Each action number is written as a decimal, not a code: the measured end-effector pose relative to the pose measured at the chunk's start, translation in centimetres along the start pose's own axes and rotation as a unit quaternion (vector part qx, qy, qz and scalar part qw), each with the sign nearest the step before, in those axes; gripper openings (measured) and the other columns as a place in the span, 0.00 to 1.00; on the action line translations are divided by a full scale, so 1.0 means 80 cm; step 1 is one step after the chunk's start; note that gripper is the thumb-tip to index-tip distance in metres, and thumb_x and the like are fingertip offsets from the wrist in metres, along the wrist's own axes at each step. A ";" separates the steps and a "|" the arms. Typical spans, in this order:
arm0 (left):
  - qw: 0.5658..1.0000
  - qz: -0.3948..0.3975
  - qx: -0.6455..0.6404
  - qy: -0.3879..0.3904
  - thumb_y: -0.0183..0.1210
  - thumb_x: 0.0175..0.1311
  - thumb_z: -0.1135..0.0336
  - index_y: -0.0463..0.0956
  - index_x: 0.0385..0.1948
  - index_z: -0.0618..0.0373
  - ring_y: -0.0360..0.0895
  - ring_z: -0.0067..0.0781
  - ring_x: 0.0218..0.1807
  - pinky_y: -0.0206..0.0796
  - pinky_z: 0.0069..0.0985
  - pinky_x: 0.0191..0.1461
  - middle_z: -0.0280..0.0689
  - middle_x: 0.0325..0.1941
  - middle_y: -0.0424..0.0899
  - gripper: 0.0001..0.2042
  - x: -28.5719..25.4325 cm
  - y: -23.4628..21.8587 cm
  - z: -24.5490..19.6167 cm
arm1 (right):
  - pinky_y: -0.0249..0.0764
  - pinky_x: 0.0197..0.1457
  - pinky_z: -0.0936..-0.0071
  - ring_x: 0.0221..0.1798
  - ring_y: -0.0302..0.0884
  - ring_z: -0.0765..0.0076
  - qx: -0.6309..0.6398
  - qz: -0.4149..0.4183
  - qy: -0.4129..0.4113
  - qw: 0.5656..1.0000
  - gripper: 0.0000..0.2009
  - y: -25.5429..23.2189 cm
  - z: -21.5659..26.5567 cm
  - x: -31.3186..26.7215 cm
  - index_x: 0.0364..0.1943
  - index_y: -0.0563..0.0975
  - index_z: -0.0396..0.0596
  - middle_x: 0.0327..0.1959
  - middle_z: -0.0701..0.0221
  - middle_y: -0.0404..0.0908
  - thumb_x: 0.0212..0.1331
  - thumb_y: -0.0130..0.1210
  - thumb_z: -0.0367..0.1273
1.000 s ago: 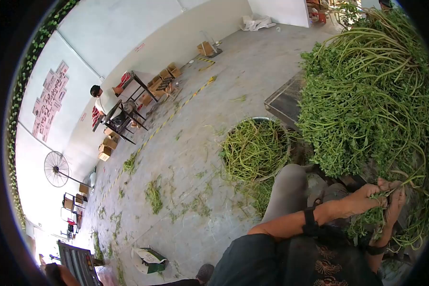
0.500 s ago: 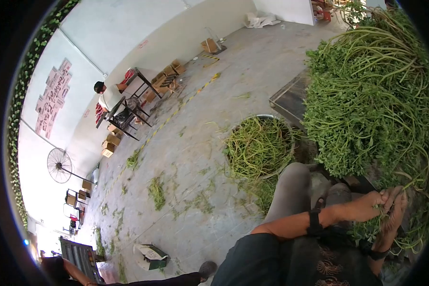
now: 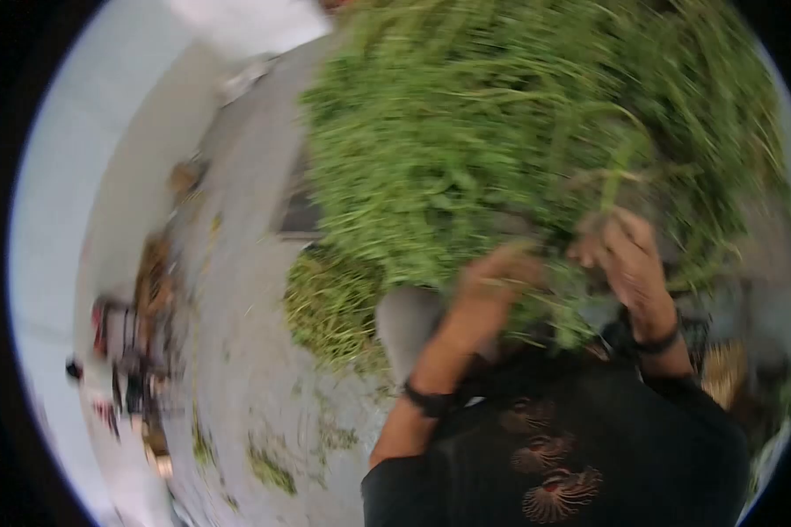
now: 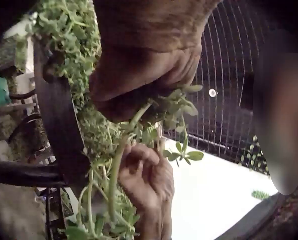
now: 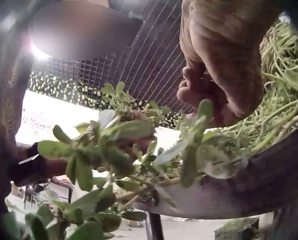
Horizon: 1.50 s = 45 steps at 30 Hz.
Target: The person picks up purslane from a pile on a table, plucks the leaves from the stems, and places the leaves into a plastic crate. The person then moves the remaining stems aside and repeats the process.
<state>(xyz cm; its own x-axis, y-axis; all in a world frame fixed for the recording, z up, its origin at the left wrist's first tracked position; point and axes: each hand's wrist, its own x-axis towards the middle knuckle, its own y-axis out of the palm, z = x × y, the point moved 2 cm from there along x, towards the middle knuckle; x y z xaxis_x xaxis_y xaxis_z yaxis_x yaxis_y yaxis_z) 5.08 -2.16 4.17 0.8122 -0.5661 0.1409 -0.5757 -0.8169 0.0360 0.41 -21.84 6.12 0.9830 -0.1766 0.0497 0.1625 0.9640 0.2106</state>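
Note:
In the head view my left hand (image 3: 497, 281) is blurred, held low in front of the pile, with leafy purslane (image 3: 558, 307) hanging beside it toward my lap. The left wrist view has this hand's fingers curled round a purslane sprig (image 4: 118, 172), its thick stem and small rounded leaves sticking out below. My right hand (image 3: 620, 250) is a little to the right, fingers bent, a pale green stem (image 3: 618, 176) rising from its fingertips. In the right wrist view the right hand's (image 5: 221, 65) fingers are curled in above leafy sprigs (image 5: 109, 155).
A large heap of purslane (image 3: 466, 132) covers the table (image 3: 299, 206) in front of me. At its left a tub of stems (image 3: 330, 303) stands by my knee (image 3: 409, 325). Loose scraps (image 3: 272, 465) lie on the floor. Far left, a person (image 3: 101, 386) sits by boxes.
The head view has swung to the right, bringing the heap to the middle. My hands, close together before, are now a short way apart.

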 end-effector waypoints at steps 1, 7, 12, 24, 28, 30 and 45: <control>0.985 -0.014 0.111 0.128 0.51 0.63 0.61 0.74 0.35 0.59 0.78 0.31 0.36 0.71 0.28 0.41 0.37 0.32 0.79 0.11 0.001 -0.019 0.005 | 0.72 0.38 0.73 0.27 0.73 0.73 -0.017 -0.002 -0.015 1.000 0.13 -0.002 0.007 -0.001 0.34 0.75 0.35 0.19 0.72 0.70 0.63 0.47 0.34; 0.901 -0.146 -0.406 -0.048 0.54 0.64 0.58 0.69 0.34 0.55 0.71 0.23 0.30 0.68 0.26 0.41 0.30 0.26 0.73 0.10 -0.004 -0.037 0.021 | 0.71 0.36 0.78 0.26 0.72 0.78 -0.005 -0.006 -0.060 0.998 0.14 -0.029 0.006 -0.006 0.27 0.75 0.40 0.16 0.75 0.68 0.64 0.47 0.37; 0.884 -0.171 -0.423 -0.100 0.53 0.65 0.56 0.68 0.32 0.52 0.68 0.22 0.28 0.65 0.24 0.41 0.28 0.24 0.71 0.11 -0.002 -0.039 0.032 | 0.71 0.31 0.80 0.22 0.70 0.81 -0.012 -0.061 -0.105 0.993 0.13 -0.059 -0.007 -0.007 0.26 0.77 0.42 0.16 0.76 0.69 0.63 0.51 0.37; 0.914 -0.213 -0.319 -0.133 0.67 0.47 0.55 0.69 0.45 0.61 0.72 0.32 0.41 0.65 0.33 0.49 0.39 0.42 0.75 0.27 -0.017 -0.042 0.052 | 0.67 0.29 0.78 0.24 0.68 0.81 -0.378 -0.277 -0.141 0.872 0.12 -0.110 -0.017 0.017 0.33 0.78 0.37 0.19 0.70 0.74 0.59 0.54 0.36; 0.911 -0.248 -0.278 -0.177 0.63 0.46 0.65 0.66 0.52 0.59 0.72 0.34 0.43 0.67 0.33 0.47 0.35 0.42 0.74 0.27 -0.012 -0.029 0.042 | 0.67 0.30 0.77 0.24 0.67 0.79 -0.382 -0.253 -0.149 0.876 0.12 -0.107 -0.022 0.017 0.32 0.77 0.37 0.19 0.69 0.73 0.58 0.55 0.36; 0.893 -0.262 -0.313 -0.190 0.60 0.48 0.68 0.69 0.48 0.58 0.74 0.32 0.38 0.68 0.32 0.43 0.35 0.39 0.75 0.22 -0.009 -0.025 0.041 | 0.67 0.30 0.77 0.24 0.67 0.80 -0.345 -0.251 -0.117 0.897 0.12 -0.109 -0.019 0.015 0.32 0.77 0.37 0.19 0.70 0.73 0.58 0.55 0.36; 0.916 -0.121 -0.345 -0.167 0.56 0.51 0.69 0.74 0.37 0.62 0.77 0.37 0.33 0.71 0.32 0.30 0.44 0.29 0.79 0.11 -0.007 -0.010 0.033 | 0.69 0.15 0.86 0.18 0.76 0.79 -0.193 -0.052 0.055 0.978 0.22 -0.068 -0.001 -0.003 0.52 0.68 0.32 0.28 0.66 0.78 0.63 0.49 0.38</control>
<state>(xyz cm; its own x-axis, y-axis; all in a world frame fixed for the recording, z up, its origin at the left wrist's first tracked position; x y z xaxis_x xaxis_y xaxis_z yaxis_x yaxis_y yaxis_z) 5.31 -1.49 1.45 0.8415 -0.4740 -0.2592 -0.2046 -0.7237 0.6591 -0.74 -27.03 4.90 0.9592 -0.2757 -0.0622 0.2613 0.9490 -0.1765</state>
